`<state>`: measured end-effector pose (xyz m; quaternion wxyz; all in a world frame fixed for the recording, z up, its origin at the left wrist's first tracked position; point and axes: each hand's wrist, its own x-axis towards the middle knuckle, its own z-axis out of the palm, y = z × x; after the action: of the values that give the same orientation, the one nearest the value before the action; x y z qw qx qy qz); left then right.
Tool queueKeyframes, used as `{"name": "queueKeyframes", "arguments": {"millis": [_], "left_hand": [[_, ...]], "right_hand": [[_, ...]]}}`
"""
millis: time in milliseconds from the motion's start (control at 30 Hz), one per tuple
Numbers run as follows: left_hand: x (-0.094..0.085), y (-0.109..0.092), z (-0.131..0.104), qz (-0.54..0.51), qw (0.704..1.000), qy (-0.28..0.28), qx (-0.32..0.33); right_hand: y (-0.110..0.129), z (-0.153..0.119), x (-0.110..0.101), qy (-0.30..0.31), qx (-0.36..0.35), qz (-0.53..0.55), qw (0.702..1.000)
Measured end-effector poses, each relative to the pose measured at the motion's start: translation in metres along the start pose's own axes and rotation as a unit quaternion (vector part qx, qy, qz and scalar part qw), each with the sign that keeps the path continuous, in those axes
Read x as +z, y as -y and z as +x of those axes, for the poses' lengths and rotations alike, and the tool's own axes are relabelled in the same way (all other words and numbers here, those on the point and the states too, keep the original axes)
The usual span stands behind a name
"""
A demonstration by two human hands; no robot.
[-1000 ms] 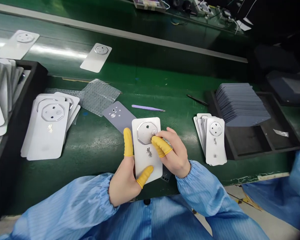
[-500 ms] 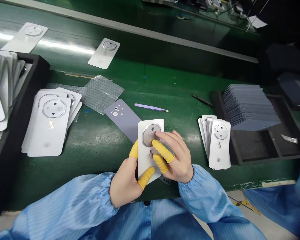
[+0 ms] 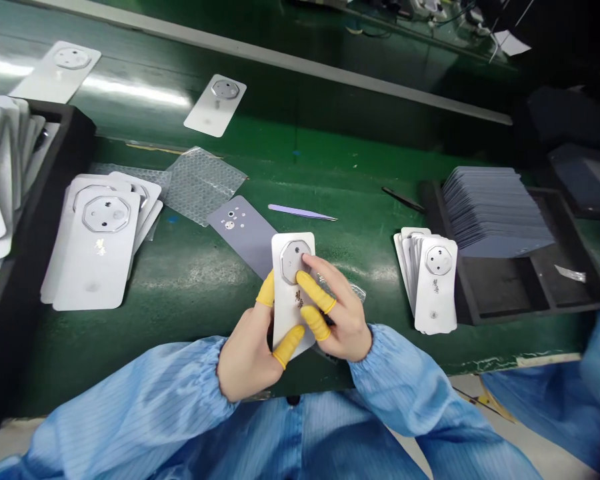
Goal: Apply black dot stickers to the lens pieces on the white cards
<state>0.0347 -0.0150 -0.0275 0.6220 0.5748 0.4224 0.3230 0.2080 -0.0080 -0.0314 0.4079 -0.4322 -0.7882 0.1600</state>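
Observation:
A white phone back cover (image 3: 286,319) with an octagonal camera ring and dark lettering stands upright in my left hand (image 3: 250,357). That hand is closed on its left and lower edge, yellow finger cots on the thumb and a finger. My right hand (image 3: 343,317) is curled over the cover's right side, its fingertips pressed on the camera ring and the face just below. Two of its fingers also wear yellow cots. Behind the cover lies a purple-grey panel (image 3: 247,233) with small camera holes, partly hidden. Purple tweezers (image 3: 303,213) rest on the bench beyond.
Stacked white covers lie at left (image 3: 93,267) and right (image 3: 436,300). A black tray (image 3: 505,283) holds many grey panels (image 3: 490,210); another black box (image 3: 40,200) stands at far left. Bubble wrap (image 3: 203,183), black tweezers (image 3: 403,199) and a single white cover (image 3: 215,110) lie farther back.
Both hands and the held cover have shifted slightly left in the picture. My right fingertips stay on the camera ring area. The view has moved a little.

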Motion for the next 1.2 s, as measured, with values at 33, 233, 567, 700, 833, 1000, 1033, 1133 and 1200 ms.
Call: {"name": "queueKeyframes", "arguments": {"millis": [33, 233, 567, 700, 833, 1000, 1033, 1133, 1200], "left_hand": [[-0.002, -0.002, 0.003, -0.011, 1.0, -0.005, 0.007], [-0.03, -0.02, 0.021, -0.034, 0.993, -0.103, 0.037], [-0.02, -0.019, 0.028, 0.049, 0.994, -0.013, -0.1], [-0.009, -0.016, 0.029, 0.012, 0.982, 0.061, -0.18], [-0.006, -0.011, 0.027, -0.025, 0.985, 0.032, -0.171], [-0.003, -0.01, 0.019, -0.064, 0.982, 0.05, -0.168], [-0.002, -0.01, 0.017, -0.067, 0.982, 0.057, -0.167], [0.001, -0.011, 0.014, -0.061, 0.984, 0.066, -0.151], [0.002, -0.011, 0.013, -0.053, 0.987, 0.064, -0.138]], "right_hand": [[-0.001, 0.001, -0.004, -0.009, 0.004, 0.001, 1.0], [-0.017, -0.022, -0.03, -0.033, 0.131, -0.179, 0.975], [-0.02, -0.014, -0.05, 0.026, 0.338, 0.226, 0.913], [-0.023, 0.003, -0.049, 0.059, 0.327, 0.248, 0.91], [-0.014, -0.004, -0.037, -0.065, 0.149, -0.022, 0.986], [0.005, -0.027, -0.025, -0.027, 0.022, -0.106, 0.994], [0.006, -0.03, -0.023, -0.011, 0.018, -0.105, 0.994], [0.006, -0.035, -0.018, 0.016, -0.016, -0.133, 0.991], [0.004, -0.035, -0.017, 0.011, -0.058, -0.161, 0.985]]}}
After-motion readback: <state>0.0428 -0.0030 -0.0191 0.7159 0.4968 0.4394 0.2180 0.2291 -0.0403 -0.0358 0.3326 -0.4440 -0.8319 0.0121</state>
